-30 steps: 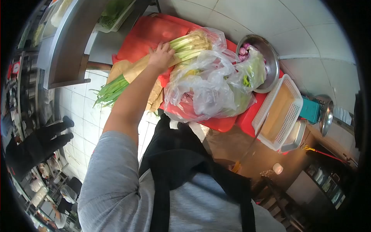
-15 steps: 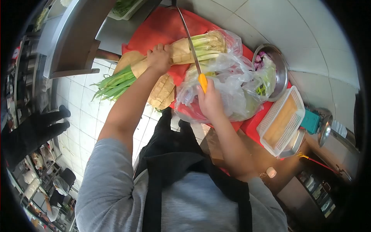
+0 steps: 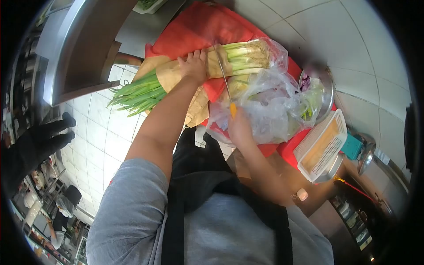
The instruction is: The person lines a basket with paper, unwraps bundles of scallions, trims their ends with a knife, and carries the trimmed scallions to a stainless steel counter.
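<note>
A large bundle of green onions (image 3: 247, 57) lies across the red surface, green tops to the left, pale roots to the right, its middle wrapped in brown paper (image 3: 170, 75). My left hand (image 3: 193, 68) presses on the paper, fingers curled over the bundle. With my right hand (image 3: 240, 128) I grip the yellow handle of a long knife (image 3: 224, 75). Its thin blade crosses the bundle near the paper's right end; whether it has cut in, I cannot tell. A clear plastic bag (image 3: 269, 104) with vegetables in it lies beside my right hand.
A metal bowl (image 3: 327, 92) with purple pieces stands at the right by the tiled wall (image 3: 353, 48). Nearby are a white perforated basket (image 3: 304, 165) and a teal object (image 3: 352, 145). A metal counter edge (image 3: 66, 57) juts in at upper left. Another person's dark-clothed legs (image 3: 39, 141) show at left.
The knife has shifted left relative to the bundle, from the pale stalks onto the paper edge. My left hand still holds the paper. The whole view has shifted slightly.
</note>
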`<state>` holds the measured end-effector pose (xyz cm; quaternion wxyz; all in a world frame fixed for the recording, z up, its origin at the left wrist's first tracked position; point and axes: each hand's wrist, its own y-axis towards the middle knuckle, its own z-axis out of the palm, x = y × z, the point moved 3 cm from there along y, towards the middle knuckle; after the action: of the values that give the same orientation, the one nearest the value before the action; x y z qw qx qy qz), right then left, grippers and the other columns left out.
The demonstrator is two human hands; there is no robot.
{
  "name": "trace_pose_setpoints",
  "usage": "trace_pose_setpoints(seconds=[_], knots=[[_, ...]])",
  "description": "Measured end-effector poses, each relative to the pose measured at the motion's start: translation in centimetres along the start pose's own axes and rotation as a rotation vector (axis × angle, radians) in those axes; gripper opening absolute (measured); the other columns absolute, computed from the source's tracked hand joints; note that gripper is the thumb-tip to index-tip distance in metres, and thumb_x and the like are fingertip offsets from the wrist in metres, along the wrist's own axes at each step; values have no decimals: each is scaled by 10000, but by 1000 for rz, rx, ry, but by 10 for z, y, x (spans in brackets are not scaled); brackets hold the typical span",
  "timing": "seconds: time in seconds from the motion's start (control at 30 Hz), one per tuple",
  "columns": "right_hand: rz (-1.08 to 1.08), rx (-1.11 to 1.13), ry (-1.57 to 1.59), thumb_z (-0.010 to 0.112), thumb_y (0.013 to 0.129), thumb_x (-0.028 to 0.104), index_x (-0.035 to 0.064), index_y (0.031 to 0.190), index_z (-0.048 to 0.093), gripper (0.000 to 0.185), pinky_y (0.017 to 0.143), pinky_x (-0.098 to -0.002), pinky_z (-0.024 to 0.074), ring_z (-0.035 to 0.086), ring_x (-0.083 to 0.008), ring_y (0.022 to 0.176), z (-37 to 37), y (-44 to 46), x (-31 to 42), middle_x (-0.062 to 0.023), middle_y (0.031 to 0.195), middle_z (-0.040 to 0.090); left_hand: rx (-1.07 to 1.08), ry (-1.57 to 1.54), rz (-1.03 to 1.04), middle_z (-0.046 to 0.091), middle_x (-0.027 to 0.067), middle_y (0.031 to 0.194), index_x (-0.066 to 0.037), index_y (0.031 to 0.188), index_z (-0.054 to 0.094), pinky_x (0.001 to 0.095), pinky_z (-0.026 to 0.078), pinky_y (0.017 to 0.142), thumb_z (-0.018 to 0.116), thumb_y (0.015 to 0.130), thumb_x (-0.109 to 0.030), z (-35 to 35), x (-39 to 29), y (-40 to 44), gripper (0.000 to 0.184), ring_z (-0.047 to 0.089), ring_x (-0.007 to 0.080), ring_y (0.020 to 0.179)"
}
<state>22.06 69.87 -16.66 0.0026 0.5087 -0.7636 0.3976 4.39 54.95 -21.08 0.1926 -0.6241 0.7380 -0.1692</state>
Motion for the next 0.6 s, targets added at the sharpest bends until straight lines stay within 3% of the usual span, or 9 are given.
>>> trace_pose_setpoints(seconds=[0.13, 0.23, 0.43, 0.53, 0.6], knots=[[-91, -69, 45, 510, 879, 207, -2, 1124, 391, 343, 775, -532, 438, 571, -452, 905, 3, 14, 5, -304, 931, 591, -101, 51, 10, 400, 45, 1327, -128, 1397, 238, 539, 308, 982, 718, 713, -345, 17, 0, 8, 863, 382, 232, 1248], [-192, -68, 54, 487, 901, 240, -18, 1129, 384, 359, 752, -547, 430, 547, -492, 872, 2, 71, 39, -323, 934, 566, -83, 66, -5, 410, 39, 1307, -127, 1371, 274, 529, 332, 951, 732, 701, -366, 18, 1, 15, 846, 394, 226, 1232], [-68, 4, -3, 523, 877, 202, -36, 1139, 389, 379, 765, -522, 442, 550, -458, 913, 2, 17, 8, -293, 999, 569, -31, 22, -21, 390, 40, 1315, -128, 1345, 312, 558, 342, 927, 713, 717, -318, 12, 0, 21, 769, 395, 228, 1227], [-108, -90, 20, 508, 888, 214, -35, 1137, 395, 370, 760, -526, 442, 560, -456, 908, 4, 50, 27, -284, 957, 584, -23, 49, -17, 387, 43, 1317, -133, 1344, 310, 562, 343, 928, 711, 715, -299, 22, -3, 17, 764, 389, 232, 1231], [-129, -1, 74, 523, 883, 184, -24, 1219, 351, 431, 739, -533, 440, 550, -483, 892, -6, 100, 62, -328, 958, 571, -6, 50, -18, 386, 44, 1317, -135, 1343, 307, 562, 344, 931, 712, 713, -299, 13, -6, 18, 766, 383, 234, 1234]])
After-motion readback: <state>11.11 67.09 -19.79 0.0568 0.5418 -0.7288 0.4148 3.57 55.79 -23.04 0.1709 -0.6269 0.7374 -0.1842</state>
